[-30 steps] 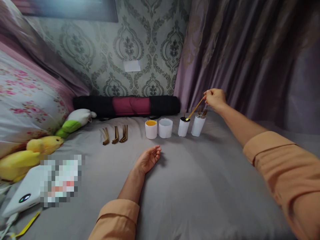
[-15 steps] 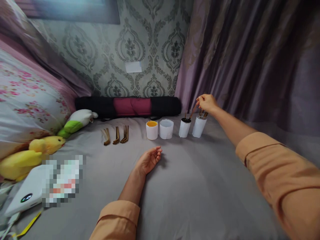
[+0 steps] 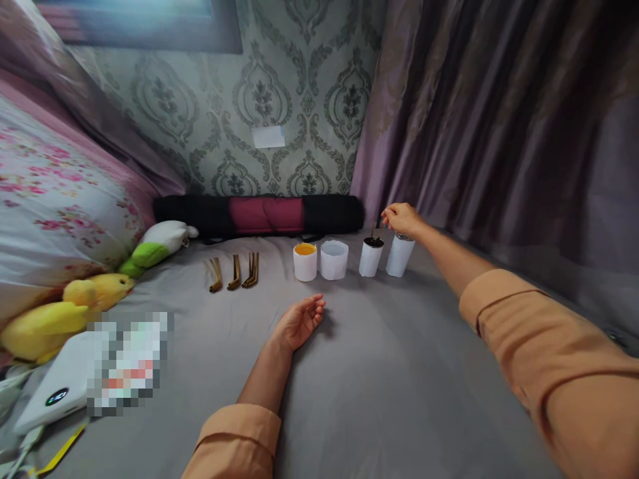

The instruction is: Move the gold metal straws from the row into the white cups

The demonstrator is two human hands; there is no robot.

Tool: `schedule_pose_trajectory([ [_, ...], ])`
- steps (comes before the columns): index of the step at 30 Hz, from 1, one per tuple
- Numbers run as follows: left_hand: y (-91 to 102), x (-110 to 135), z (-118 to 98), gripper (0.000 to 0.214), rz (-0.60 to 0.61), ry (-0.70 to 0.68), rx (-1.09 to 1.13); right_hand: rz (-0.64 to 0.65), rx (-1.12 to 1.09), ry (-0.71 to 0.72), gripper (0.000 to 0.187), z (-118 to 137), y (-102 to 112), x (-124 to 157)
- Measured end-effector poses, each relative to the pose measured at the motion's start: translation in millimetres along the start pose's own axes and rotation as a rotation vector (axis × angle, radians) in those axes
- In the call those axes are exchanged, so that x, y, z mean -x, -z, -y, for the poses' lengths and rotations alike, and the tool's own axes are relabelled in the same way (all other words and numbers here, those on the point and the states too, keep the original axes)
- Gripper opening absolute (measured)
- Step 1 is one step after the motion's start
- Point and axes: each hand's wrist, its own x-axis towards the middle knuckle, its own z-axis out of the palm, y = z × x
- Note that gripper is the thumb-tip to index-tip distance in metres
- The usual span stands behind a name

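Note:
Four white cups stand in a row on the grey bed sheet (image 3: pixel 379 372): one with an orange rim (image 3: pixel 305 261), a plain one (image 3: pixel 334 259), one with a black rim (image 3: pixel 371 257) and a rightmost cup (image 3: pixel 400 255). My right hand (image 3: pixel 401 219) hovers over the two right cups, fingers pinched on a thin golden utensil (image 3: pixel 375 231) that stands in the black-rimmed cup. My left hand (image 3: pixel 299 322) lies palm up on the sheet in front of the cups, fingers loosely curled and holding nothing. Three bundles of golden utensils (image 3: pixel 233 272) lie left of the cups.
A black and maroon rolled mat (image 3: pixel 259 214) lies along the patterned wall. Purple curtains (image 3: pixel 499 120) hang on the right. Plush toys (image 3: pixel 64 306), a floral pillow (image 3: pixel 44 199) and a white power bank (image 3: pixel 54 392) sit at the left.
My right hand has come down and leftward, bringing the golden utensil from a slant above the cups to upright in the black-rimmed cup. My left hand has stayed put.

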Motion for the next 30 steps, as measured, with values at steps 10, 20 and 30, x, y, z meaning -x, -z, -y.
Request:
schedule_pose_trajectory([
  [10,-1.2,1,0,0.014,-0.012,0.000,0.006,0.083,-0.013,-0.031,0.016,-7,-12,3],
  [20,0.5,-1,0,0.014,-0.008,-0.003,0.005,0.122,0.018,-0.083,0.020,-13,-22,0],
  [30,0.2,-2,0,0.015,-0.007,-0.002,0.001,0.123,0.033,-0.126,0.022,-14,-26,-2],
])
